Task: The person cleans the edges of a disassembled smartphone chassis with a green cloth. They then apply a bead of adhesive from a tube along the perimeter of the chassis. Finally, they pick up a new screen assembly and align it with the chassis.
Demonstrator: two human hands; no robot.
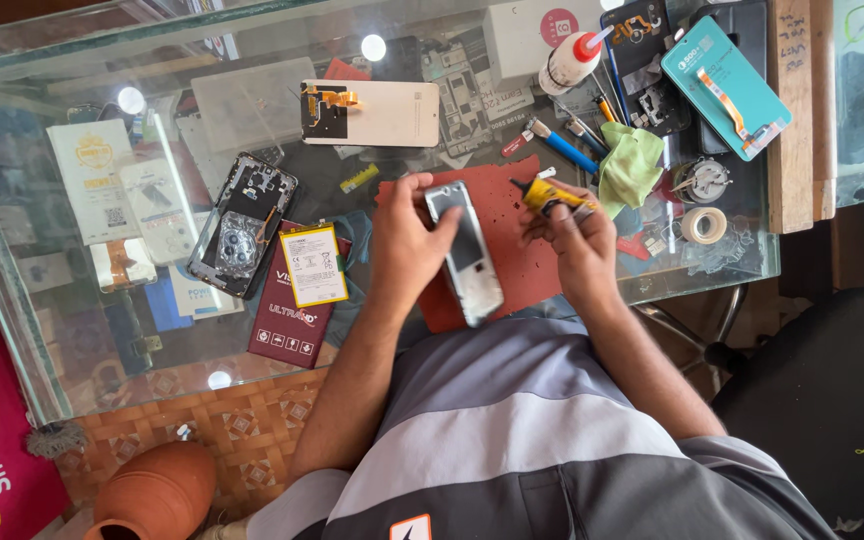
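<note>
My left hand holds a silver phone frame tilted over a red work mat on a glass table. My right hand grips a small yellow glue tube with a black nozzle, pointed toward the frame's upper right edge. Both hands sit close together above the mat, near the table's front edge.
An opened phone back, a yellow-edged battery on a maroon box, a white phone panel, a white squeeze bottle, a green cloth, a teal packet, tape roll and hand tools lie around. A clay pot stands on the floor.
</note>
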